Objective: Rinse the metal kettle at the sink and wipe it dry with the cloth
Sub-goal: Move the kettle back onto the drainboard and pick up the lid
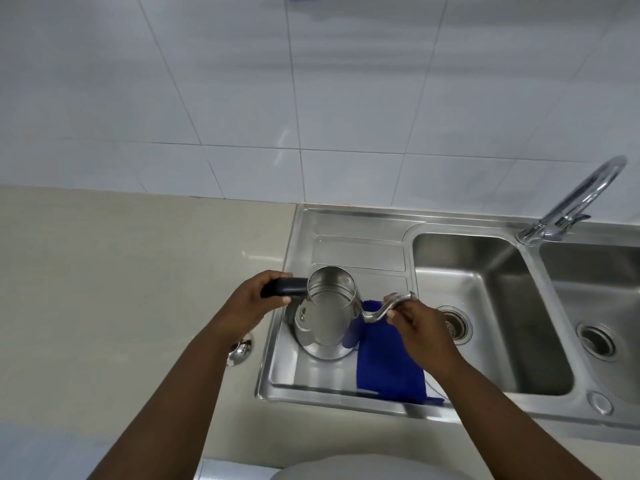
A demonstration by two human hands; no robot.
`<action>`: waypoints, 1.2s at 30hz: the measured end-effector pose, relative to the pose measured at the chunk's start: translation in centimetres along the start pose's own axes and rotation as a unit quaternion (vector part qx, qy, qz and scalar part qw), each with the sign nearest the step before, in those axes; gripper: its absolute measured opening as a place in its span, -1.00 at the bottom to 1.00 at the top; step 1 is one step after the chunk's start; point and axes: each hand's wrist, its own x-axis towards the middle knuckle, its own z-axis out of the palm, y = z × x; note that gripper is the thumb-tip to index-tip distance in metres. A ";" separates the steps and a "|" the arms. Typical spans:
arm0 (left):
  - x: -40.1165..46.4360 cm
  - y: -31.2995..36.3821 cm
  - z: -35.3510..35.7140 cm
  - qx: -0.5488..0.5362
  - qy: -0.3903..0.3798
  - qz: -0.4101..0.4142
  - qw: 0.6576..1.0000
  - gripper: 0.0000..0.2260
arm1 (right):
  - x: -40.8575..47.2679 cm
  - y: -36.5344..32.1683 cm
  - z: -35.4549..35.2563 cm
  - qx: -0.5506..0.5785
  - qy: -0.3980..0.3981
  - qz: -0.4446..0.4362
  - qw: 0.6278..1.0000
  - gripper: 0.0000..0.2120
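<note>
Nearest the camera, two bare forearms reach forward over the counter (114, 271). A small round metal piece (240, 348) lies on the counter just beside the left wrist, near the drainboard's left edge.

The left hand (251, 301) is wrapped around the kettle's dark handle (285, 287), fingers curled together over its top and the thumb pressed against its side. The right hand (414, 323) pinches the thin curved spout (384, 306) between thumb and fingertips; the other fingers are folded in, and how tightly they press cannot be told.

The kettle (327, 320) stands upright on the steel drainboard (360, 251), left of the basins. It has no lid on, so its shiny inside shows from above. Whether its base rests fully on the drainboard or is lifted slightly cannot be told. The handle points left, the spout right.

The cloth (388, 368), blue, lies flat on the drainboard just to the right of the kettle, under the spout and the right hand, with its near edge reaching the drainboard's front rim.

Beyond the right hand is the left basin (485, 306) with its drain (455, 323). Further right is a second basin (595, 289), also with a drain. The tap (578, 199) rises from the back rim between the two basins, its neck arching up to the right. No water shows at it.

Behind everything runs a wall (311, 81) of pale tiles.
</note>
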 end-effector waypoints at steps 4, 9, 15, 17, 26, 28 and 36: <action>0.1 -0.8 0.2 -0.013 0.002 0.005 1.000 -0.63 | -0.4 0.3 0.5 -0.005 0.009 0.017 1.000 -0.78; 0.5 -1.5 0.5 0.005 0.008 0.019 1.000 -0.64 | -0.4 0.4 0.6 -0.008 0.025 0.027 0.999 -0.77; -0.7 -3.1 -0.7 0.086 0.049 0.019 0.995 -0.41 | -0.5 0.7 0.9 -0.023 0.040 0.017 0.999 -0.77; -1.8 -4.9 -2.1 0.124 0.071 -0.008 0.990 -0.45 | -0.5 0.7 0.9 -0.020 0.043 0.013 0.999 -0.78; -5.9 -12.2 -5.8 0.225 0.137 -0.047 0.963 -0.58 | -0.7 0.6 1.2 -0.033 0.049 0.004 0.998 -0.82; -5.9 -12.0 -5.7 0.219 0.152 -0.035 0.963 -0.62 | -0.6 0.8 1.2 -0.030 0.047 0.008 0.998 -0.82; -4.5 -2.2 -4.6 0.181 0.216 0.126 0.951 -0.62 | -0.5 0.9 1.3 -0.044 0.044 0.002 0.998 -0.80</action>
